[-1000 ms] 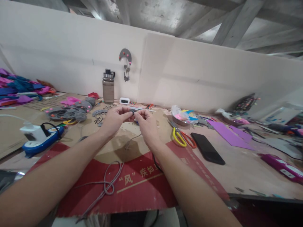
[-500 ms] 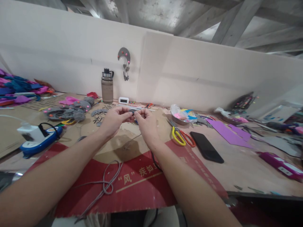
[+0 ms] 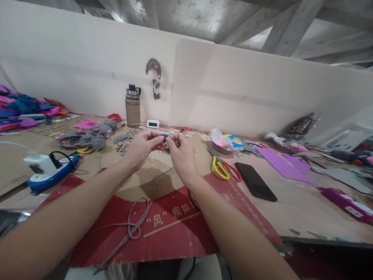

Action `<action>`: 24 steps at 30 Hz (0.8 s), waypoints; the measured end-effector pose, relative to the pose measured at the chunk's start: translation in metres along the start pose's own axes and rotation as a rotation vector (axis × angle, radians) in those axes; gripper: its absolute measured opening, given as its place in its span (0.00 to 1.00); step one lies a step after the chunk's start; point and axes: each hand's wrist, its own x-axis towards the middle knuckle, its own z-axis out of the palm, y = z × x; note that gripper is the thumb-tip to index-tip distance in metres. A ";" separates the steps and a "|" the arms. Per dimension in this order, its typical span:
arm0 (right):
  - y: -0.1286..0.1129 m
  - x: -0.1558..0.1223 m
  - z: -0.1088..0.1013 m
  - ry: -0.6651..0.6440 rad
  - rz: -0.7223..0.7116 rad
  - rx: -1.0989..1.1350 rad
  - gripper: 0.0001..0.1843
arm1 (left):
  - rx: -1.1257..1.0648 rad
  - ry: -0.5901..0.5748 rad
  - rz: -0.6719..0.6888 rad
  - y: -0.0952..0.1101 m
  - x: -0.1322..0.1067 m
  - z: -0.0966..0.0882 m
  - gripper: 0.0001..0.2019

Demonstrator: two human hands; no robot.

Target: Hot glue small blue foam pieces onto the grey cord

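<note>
Centrally, left hand (image 3: 142, 147) and right hand (image 3: 183, 155) nearly meet, thumbs and forefingers pinched on a small grey piece (image 3: 164, 136) between the fingertips. Other fingers curl in under it; the piece is mostly covered, its shape not readable. Two-sided grip presumably steadies something too small for one hand; raising it over the board probably gives the fingers room.

Below, between the forearms: red printed cardboard (image 3: 186, 249), likely a work mat, with a looped grey cord (image 3: 134, 229) lying loose on it, near but not gripped.

Right of the hands: scissors (image 3: 219, 171), handles toward the person, perhaps for easy reach; black phone (image 3: 256, 182) flat just beside. Left: heap of grey felt (image 3: 84, 139) stuck with pink-headed pins.

Farther off, a bottle (image 3: 133, 111) stands near the wall; a grey crescent ornament (image 3: 153, 66) is pinned up, perhaps for viewing.
</note>
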 end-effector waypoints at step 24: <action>-0.004 0.001 -0.004 -0.041 -0.002 -0.132 0.13 | 0.163 0.023 0.112 -0.003 -0.001 -0.001 0.06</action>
